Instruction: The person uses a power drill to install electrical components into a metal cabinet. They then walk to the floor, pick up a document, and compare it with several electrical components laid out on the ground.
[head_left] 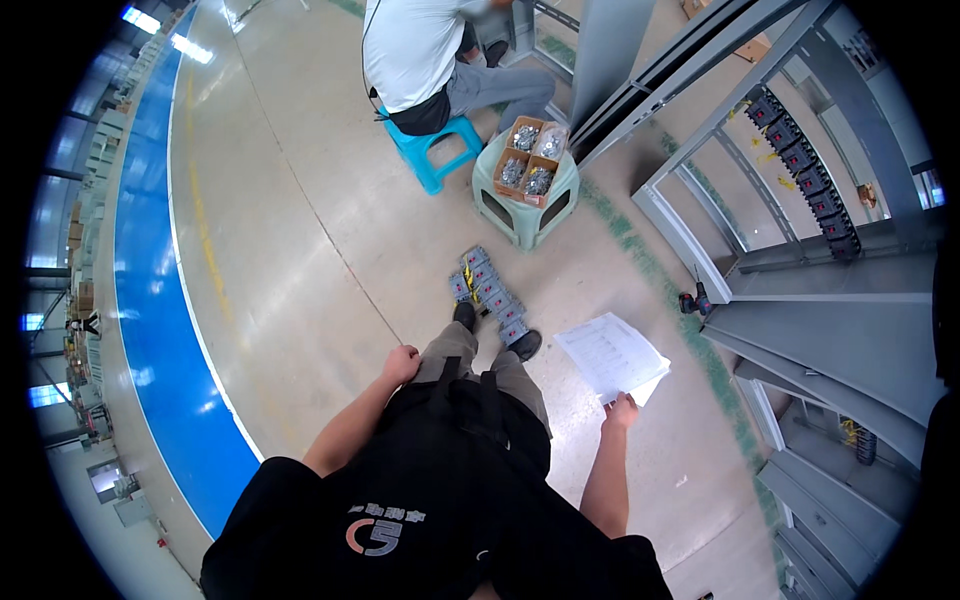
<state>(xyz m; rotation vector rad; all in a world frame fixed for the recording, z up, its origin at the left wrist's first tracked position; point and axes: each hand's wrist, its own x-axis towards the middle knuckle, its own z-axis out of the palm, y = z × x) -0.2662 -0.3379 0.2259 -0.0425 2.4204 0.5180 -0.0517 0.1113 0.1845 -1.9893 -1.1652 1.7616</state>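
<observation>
My right hand (622,408) is closed on the near edge of several white paper sheets (612,355), held out over the floor to my right. Printed lines show on the top sheet. Beside my left thigh is my left hand (403,364), fingers curled in against the grey trousers (446,350); whatever they may hold is hidden. On the floor at my feet lie dark grey circuit breakers (490,290), set in a row with a shorter group beside it. Yellow pieces (468,275) show between them.
Ahead, a person (410,60) sits on a blue stool (430,150). A pale green stool (525,205) bears cardboard boxes (528,165) of small metal parts. Grey cabinet frames (690,240) stand along the right, one with a row of breakers (805,170). A power drill (695,300) is beside them.
</observation>
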